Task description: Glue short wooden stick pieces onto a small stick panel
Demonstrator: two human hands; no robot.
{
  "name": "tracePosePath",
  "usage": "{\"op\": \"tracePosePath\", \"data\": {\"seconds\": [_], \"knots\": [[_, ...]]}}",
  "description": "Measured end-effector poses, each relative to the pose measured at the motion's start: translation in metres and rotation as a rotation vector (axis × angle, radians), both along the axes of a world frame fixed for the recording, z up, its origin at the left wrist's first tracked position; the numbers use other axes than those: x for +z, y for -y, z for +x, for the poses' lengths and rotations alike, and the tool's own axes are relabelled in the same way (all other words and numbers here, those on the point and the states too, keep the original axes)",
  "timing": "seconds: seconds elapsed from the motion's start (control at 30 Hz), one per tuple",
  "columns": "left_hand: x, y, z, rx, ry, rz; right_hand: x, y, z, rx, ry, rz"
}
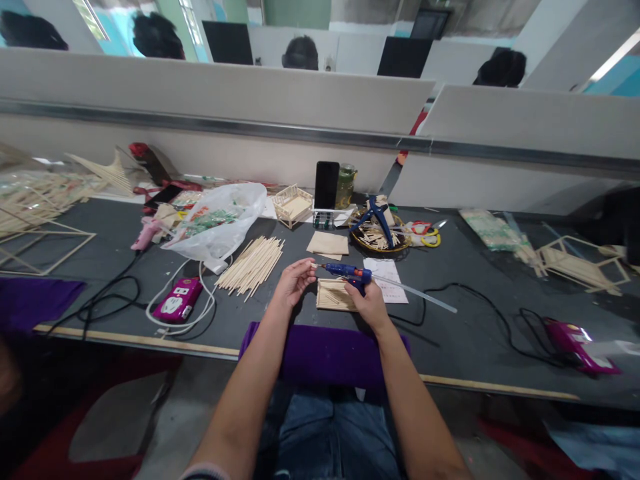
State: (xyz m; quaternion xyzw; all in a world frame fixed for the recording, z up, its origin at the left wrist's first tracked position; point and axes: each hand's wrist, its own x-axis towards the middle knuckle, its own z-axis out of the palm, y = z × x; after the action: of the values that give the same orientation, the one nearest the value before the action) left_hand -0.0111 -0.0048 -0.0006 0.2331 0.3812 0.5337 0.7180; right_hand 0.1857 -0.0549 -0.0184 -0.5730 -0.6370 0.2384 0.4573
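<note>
My right hand [369, 303] is wrapped around the handle of a blue hot glue gun [345, 269], whose nozzle points left. A long clear glue stick [415, 292] sticks out of its back end. At the nozzle tip, my left hand [295, 280] pinches a small pale piece, too small to make out clearly. Under the gun lies a flat panel of wooden sticks [334, 297] on the dark table. To the left of my left hand is a spread pile of loose wooden sticks [253, 265].
Behind my hands are a small stick-built basket [293, 205], a phone on a stand [327, 185], a jar [346, 185] and a bowl of sticks [377, 237]. Scissors [431, 235] lie right of it. Magenta power strips [179, 300] sit on both sides, with cords. A purple cloth [330, 353] covers the near edge.
</note>
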Motion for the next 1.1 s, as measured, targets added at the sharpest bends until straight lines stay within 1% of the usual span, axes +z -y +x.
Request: {"op": "tracePosePath", "data": {"seconds": [0.43,0.7,1.1], "knots": [[-0.0002,-0.0006,-0.0002,-0.001,0.021,-0.001,0.0004,0.0003,0.0002,0.0,-0.018,0.005],[-0.0011,-0.001,0.0012,0.022,-0.014,0.013,0.0016,0.0013,-0.0009,-0.004,0.0,0.017],[-0.0019,-0.0022,0.0005,0.034,0.023,-0.008,0.0018,0.0024,-0.0022,0.025,0.033,0.069]]}}
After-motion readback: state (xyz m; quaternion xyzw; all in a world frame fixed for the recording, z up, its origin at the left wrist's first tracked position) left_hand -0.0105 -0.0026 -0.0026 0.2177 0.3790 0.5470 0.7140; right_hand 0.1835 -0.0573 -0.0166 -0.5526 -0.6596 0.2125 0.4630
